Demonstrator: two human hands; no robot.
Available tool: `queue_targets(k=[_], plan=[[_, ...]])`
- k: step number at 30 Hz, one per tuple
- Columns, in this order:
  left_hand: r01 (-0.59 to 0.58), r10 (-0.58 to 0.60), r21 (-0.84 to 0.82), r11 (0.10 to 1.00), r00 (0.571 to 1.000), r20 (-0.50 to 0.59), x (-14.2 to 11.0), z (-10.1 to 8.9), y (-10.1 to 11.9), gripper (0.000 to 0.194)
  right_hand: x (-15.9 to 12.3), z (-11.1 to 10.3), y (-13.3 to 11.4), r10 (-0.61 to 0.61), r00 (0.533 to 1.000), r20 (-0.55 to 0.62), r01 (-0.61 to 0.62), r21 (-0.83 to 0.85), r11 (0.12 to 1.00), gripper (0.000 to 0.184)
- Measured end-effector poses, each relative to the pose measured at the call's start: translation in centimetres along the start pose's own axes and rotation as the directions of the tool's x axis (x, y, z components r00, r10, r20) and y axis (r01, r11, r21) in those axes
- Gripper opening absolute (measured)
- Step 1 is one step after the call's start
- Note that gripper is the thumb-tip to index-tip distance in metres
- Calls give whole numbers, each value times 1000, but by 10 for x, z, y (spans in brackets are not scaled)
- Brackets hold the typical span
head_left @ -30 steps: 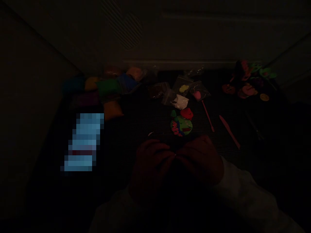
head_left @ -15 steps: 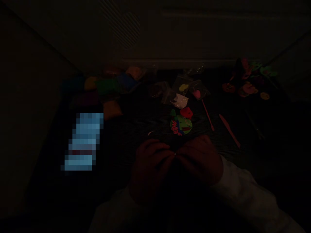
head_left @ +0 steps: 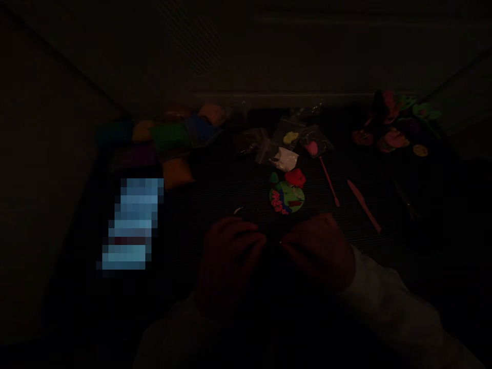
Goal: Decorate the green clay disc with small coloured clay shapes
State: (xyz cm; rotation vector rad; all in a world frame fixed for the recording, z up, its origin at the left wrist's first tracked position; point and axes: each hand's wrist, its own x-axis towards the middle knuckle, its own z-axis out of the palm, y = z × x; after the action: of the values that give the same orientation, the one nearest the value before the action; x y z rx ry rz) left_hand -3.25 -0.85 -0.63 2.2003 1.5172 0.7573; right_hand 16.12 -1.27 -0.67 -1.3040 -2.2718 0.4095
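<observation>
The scene is very dark. My left hand (head_left: 230, 256) and my right hand (head_left: 319, 251) are close together low in the middle, fingers curled, fingertips a small gap apart. My right fingertips pinch a tiny pale speck; what it is I cannot make out. Just beyond the hands lies a round green clay disc (head_left: 287, 198) with pink and red bits on it, and a red clay lump (head_left: 295, 177) behind it. Two pink modelling tools (head_left: 329, 182) (head_left: 363, 205) lie to the right of the disc.
Coloured clay packs (head_left: 172, 141) are heaped at the back left. Small clear bags (head_left: 286, 148) with yellow, white and pink clay lie behind the disc. Finished clay shapes (head_left: 395, 130) sit at the back right. A glowing blurred screen (head_left: 134, 223) lies at the left.
My hands have drawn slightly apart: the left one slid a little to the left, and the fingertips that met are now separated.
</observation>
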Motion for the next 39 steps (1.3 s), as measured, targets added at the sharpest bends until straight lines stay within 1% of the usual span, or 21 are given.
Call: queue_targets(k=[5,7,9,15,19,21,23,25,26,28,29,31,33,35,39], plan=[[11,18,217,976,991,-130,11,-11,-19,13,-6,-4,9,32,999,-7,-32,-67,997,12],[35,13,266,963,984,-177,16,-11,-24,11,-7,-5,12,36,999,-20,-38,-95,995,12],[51,8,303,952,981,-191,21,-8,-25,11,-8,-5,14,46,999,-29,-49,-115,992,13],[77,-11,383,921,985,-173,27,-1,-25,12,-8,-4,13,52,998,-27,-55,-118,992,12],[100,-74,363,927,994,-85,29,-1,-25,18,-9,-3,14,55,998,-10,-56,-106,993,11],[84,-77,361,929,996,-34,29,-1,-26,20,-9,-2,15,50,999,-13,-51,-105,993,11],[68,-66,356,932,998,-17,27,-2,-26,20,-9,-2,16,53,999,-4,-53,-104,993,11],[84,-70,330,940,996,-53,24,-4,-26,19,-9,-2,16,67,998,18,-65,-97,993,11],[113,-91,304,946,992,-85,23,-6,-25,19,-8,-2,16,75,997,26,-72,-91,993,11],[207,-177,226,952,973,-146,21,-12,-25,20,-8,-3,16,84,996,28,-81,-84,993,11],[262,-236,180,948,960,-153,20,-15,-24,20,-8,-3,15,85,996,28,-82,-81,993,11],[368,-355,90,925,925,-133,19,-20,-23,19,-8,-3,15,88,996,26,-85,-74,994,11],[428,-425,16,904,901,-89,17,-23,-22,18,-9,-2,16,91,996,23,-89,-75,993,12],[448,-450,-56,892,891,-54,17,-24,-19,17,-10,-2,17,84,996,23,-81,-80,993,12],[468,-479,-181,865,878,-19,17,-20,-13,19,-12,0,19,64,998,12,-63,-76,995,11]])
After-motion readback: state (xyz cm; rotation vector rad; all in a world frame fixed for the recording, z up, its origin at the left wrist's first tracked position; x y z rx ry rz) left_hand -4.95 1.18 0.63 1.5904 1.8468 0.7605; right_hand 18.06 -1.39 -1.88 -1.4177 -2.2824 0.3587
